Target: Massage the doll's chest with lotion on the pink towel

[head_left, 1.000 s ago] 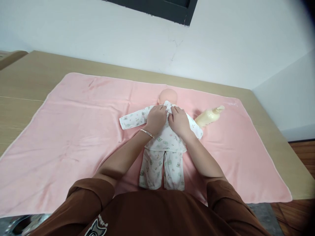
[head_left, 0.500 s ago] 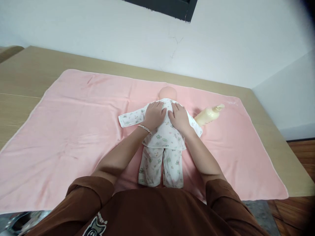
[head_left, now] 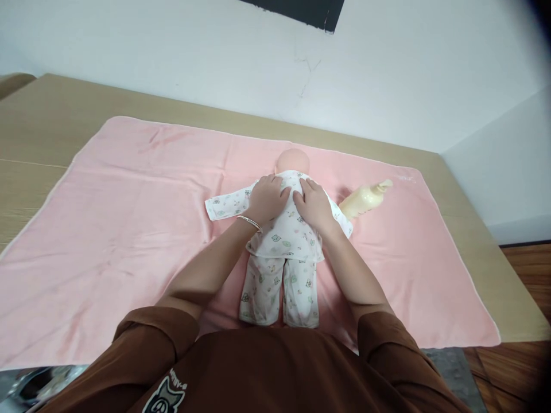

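A baby doll (head_left: 293, 161) in white printed pyjamas (head_left: 284, 252) lies on a pink blanket (head_left: 129, 218), head towards the wall. My left hand (head_left: 267, 199) rests flat on the doll's left shoulder and chest, a thin bracelet on the wrist. On the doll's right shoulder my right hand (head_left: 314, 205) lies flat, fingers spread. Both palms press on the pyjama top and grip nothing. One pyjama sleeve stretches out to the left.
A cream bottle (head_left: 365, 198) lies on its side on the blanket just right of the doll. The blanket covers a light wooden table (head_left: 38, 115) against a white wall. Wooden floor shows at the far right.
My fingers were bunched at the doll's collar a second ago; now both hands lie flat and slightly apart on its shoulders. The view has tilted down a little.
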Available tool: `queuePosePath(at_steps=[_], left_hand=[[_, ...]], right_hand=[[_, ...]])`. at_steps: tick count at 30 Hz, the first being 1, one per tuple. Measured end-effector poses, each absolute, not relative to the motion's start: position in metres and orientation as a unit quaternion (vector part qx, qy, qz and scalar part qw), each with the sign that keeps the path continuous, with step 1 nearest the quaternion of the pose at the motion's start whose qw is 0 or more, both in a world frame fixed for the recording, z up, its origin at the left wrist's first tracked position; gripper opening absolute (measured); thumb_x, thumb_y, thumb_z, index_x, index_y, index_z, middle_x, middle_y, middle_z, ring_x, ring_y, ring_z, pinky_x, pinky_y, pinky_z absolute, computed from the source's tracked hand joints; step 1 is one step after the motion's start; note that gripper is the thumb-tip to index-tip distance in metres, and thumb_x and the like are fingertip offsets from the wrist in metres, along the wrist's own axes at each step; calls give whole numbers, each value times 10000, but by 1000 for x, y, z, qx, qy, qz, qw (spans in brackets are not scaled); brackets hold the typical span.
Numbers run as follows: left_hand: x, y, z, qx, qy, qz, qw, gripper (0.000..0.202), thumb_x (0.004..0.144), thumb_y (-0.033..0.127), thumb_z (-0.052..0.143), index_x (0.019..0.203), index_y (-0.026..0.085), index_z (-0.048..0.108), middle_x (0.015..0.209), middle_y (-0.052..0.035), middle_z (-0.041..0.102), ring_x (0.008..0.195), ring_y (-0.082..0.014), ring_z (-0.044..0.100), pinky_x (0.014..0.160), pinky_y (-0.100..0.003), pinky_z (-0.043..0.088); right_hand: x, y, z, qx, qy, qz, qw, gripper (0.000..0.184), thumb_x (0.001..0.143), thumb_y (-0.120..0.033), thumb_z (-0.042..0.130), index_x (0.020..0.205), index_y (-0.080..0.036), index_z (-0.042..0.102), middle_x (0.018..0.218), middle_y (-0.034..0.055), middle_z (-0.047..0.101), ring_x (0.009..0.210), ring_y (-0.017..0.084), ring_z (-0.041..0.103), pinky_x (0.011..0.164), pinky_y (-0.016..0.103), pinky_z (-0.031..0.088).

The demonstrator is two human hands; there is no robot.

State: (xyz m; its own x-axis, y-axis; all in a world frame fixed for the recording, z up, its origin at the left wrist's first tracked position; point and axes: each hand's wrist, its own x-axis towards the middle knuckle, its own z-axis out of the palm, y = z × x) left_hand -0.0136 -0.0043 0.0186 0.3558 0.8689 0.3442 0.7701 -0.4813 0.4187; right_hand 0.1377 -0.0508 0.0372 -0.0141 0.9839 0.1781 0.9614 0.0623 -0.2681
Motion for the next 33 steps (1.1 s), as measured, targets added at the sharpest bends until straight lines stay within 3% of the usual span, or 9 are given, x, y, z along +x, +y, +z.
queuePosePath(at_steps=[3, 6, 11, 14, 16, 20, 24, 28, 33], left_hand=[[-15, 5, 11, 827, 478, 274, 114, 318, 974, 319, 455, 1164, 140, 637, 1174, -146, 681, 1126, -291, 603, 1039, -443, 447], [-16, 7, 11, 830, 470, 274, 129, 361, 976, 309, 447, 1241, 143, 627, 1212, -144, 672, 1148, -284, 599, 1046, -437, 447], [-17, -3, 24, 829, 464, 275, 147, 308, 974, 279, 457, 1139, 163, 689, 1149, -129, 683, 1104, -271, 612, 1009, -426, 477], [-17, -8, 31, 819, 479, 274, 155, 276, 969, 296, 476, 1064, 178, 706, 1125, -112, 694, 1101, -268, 615, 997, -421, 489], [-17, -8, 31, 808, 501, 268, 156, 281, 963, 312, 486, 1085, 172, 697, 1150, -114, 691, 1132, -273, 607, 1019, -420, 479], [-17, -4, 25, 815, 510, 239, 135, 355, 966, 327, 478, 1208, 123, 638, 1230, -149, 670, 1197, -287, 587, 1078, -434, 438], [-15, -5, 24, 831, 488, 239, 119, 357, 982, 289, 451, 1261, 125, 600, 1290, -149, 652, 1226, -283, 577, 1082, -442, 429], [-16, -16, 34, 852, 455, 237, 107, 310, 1006, 224, 378, 1132, 144, 650, 1203, -124, 690, 1147, -258, 615, 1019, -398, 468], [-18, -22, 42, 841, 477, 231, 108, 232, 973, 240, 464, 1045, 165, 672, 1126, -107, 700, 1089, -266, 631, 971, -392, 494]], right_hand=[[141, -43, 31, -678, -721, 37, 139, 577, 1008, -333, 321, 1508, -58, 408, 1557, 199, 439, 1466, 328, 365, 1202, 516, 266], [137, -44, 32, -669, -732, 27, 126, 549, 1006, -270, 292, 1508, -84, 413, 1549, 194, 451, 1453, 336, 382, 1190, 549, 264], [125, -59, 45, -657, -741, -7, 139, 449, 989, -202, 325, 1354, -103, 568, 1377, 189, 609, 1287, 314, 538, 1111, 455, 378], [126, -63, 50, -666, -728, 14, 165, 390, 993, -243, 352, 1244, -154, 637, 1263, 156, 676, 1195, 305, 593, 1019, 417, 461], [131, -60, 50, -668, -720, 43, 184, 398, 995, -283, 371, 1270, -176, 639, 1297, 139, 670, 1243, 305, 580, 1017, 419, 476], [142, -47, 40, -675, -709, 77, 190, 521, 987, -338, 410, 1437, -105, 528, 1499, 175, 524, 1423, 324, 444, 1178, 492, 346], [141, -44, 35, -665, -725, 70, 166, 538, 996, -302, 368, 1490, -109, 460, 1555, 172, 455, 1467, 344, 379, 1199, 573, 277], [129, -61, 46, -655, -736, 30, 169, 454, 988, -220, 346, 1371, -155, 581, 1435, 146, 590, 1359, 321, 504, 1117, 509, 402], [129, -70, 53, -694, -695, 53, 182, 359, 975, -312, 433, 1242, -265, 669, 1358, 77, 659, 1249, 316, 601, 958, 449, 529]])
